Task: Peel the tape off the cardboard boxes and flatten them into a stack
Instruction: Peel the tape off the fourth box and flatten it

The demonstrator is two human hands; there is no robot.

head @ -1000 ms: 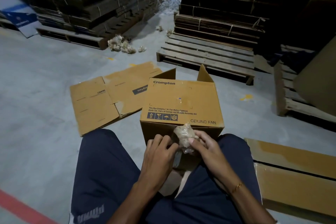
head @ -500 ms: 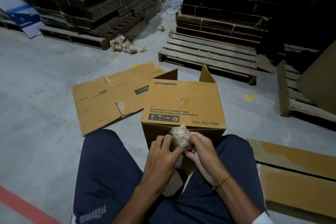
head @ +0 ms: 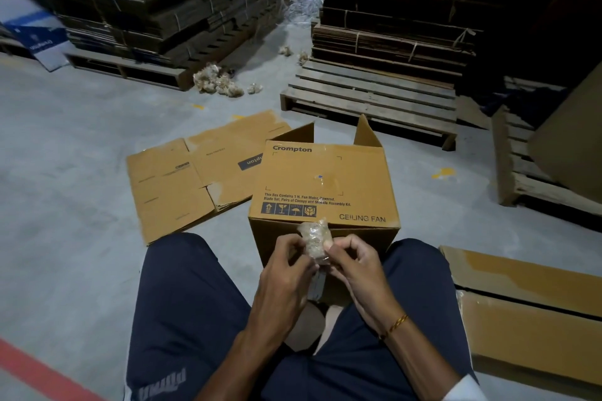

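floor (head: 65,172): concrete, flattened box (head: 195,179) left of box (head: 325,185)
change: tape wad (head: 314,239) slightly lower, thumbs closer
wad axis: upright, at box's near top edge
left hand (head: 286,273): pinches wad
right hand (head: 351,264): pinches wad

Brown box (head: 325,185) on its side, flattened box (head: 195,179) beside.

Tape wad (head: 314,239) now compacted between both grips; right hand (head: 353,265) has curled closed around it, left hand (head: 286,265) drawn closer.
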